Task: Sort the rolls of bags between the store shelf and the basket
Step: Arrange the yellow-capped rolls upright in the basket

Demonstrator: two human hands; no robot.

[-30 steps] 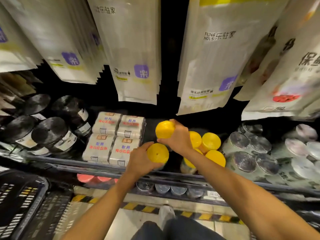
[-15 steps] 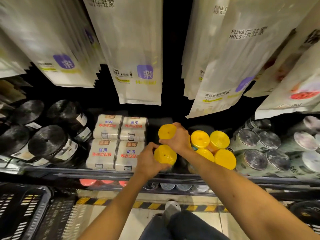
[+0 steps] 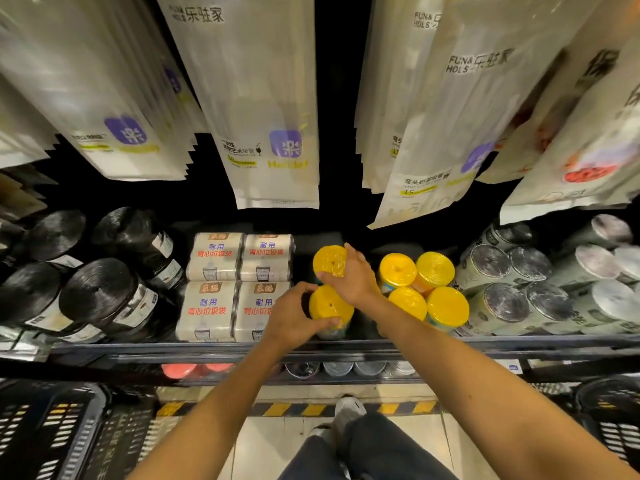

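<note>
Rolls of bags (image 3: 447, 308) crowd the store shelf (image 3: 138, 351) straight ahead of me at about arm's reach, under a row of hanging packets (image 3: 270, 98). A black basket (image 3: 52, 424) sits low on my left by the floor, well apart from the shelf, and what looks like a second one shows at the far right edge. Along the shelf run black rolls (image 3: 93, 292) on the left, then white packs (image 3: 239, 282), then the yellow ones, then grey rolls (image 3: 498, 306) on the right. Every roll lies on its side with a flat end facing me, so its long axis runs back into the shelf. Four yellow rolls (image 3: 408, 303) are stacked just right of my hands. In the gap between them and the white packs I have two more, one above the other. My right hand (image 3: 356, 280) reaches in from the right and grips the upper yellow roll (image 3: 329, 259); my left hand (image 3: 294, 318), nearer the shelf edge, has thumb and fingers curled round the lower yellow roll (image 3: 329, 306). Both hands are close together, each clamped on its own roll. I judge any move must follow that axis, straight in or straight out toward me, and the left hand has the shorter way down to the basket
</note>
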